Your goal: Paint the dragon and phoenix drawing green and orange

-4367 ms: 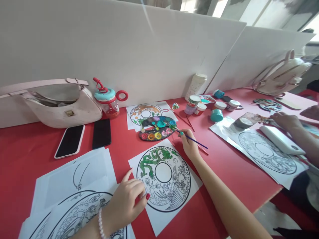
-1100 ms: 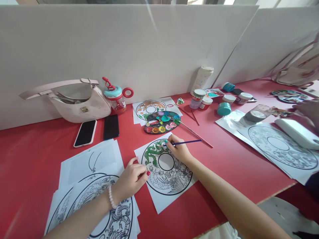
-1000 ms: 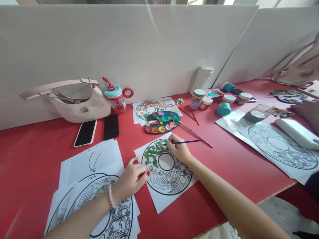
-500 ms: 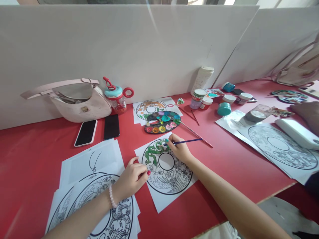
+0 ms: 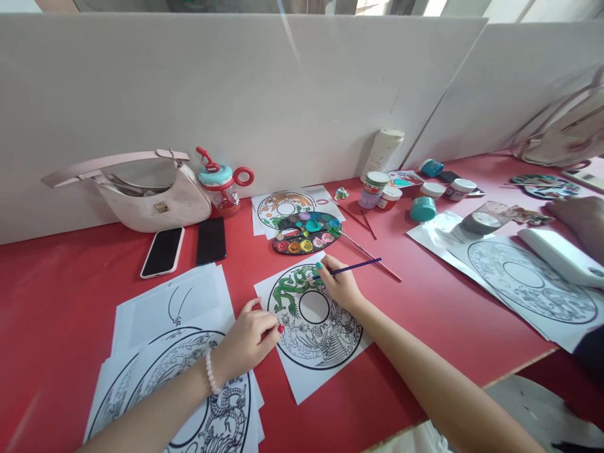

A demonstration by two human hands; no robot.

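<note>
Partly under both hands: dragon drawing.

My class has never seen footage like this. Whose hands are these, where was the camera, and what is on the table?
No machine here: these are a person's two bare hands. The camera, worn on that person's head, looks forward and down. The right hand holds a paintbrush over a drawing with a green-painted dragon. The left hand is at the drawing's left edge. On the red table are a palette, phones, a handbag, a cup and paint jars. Another person's hand shows at far right.
</note>
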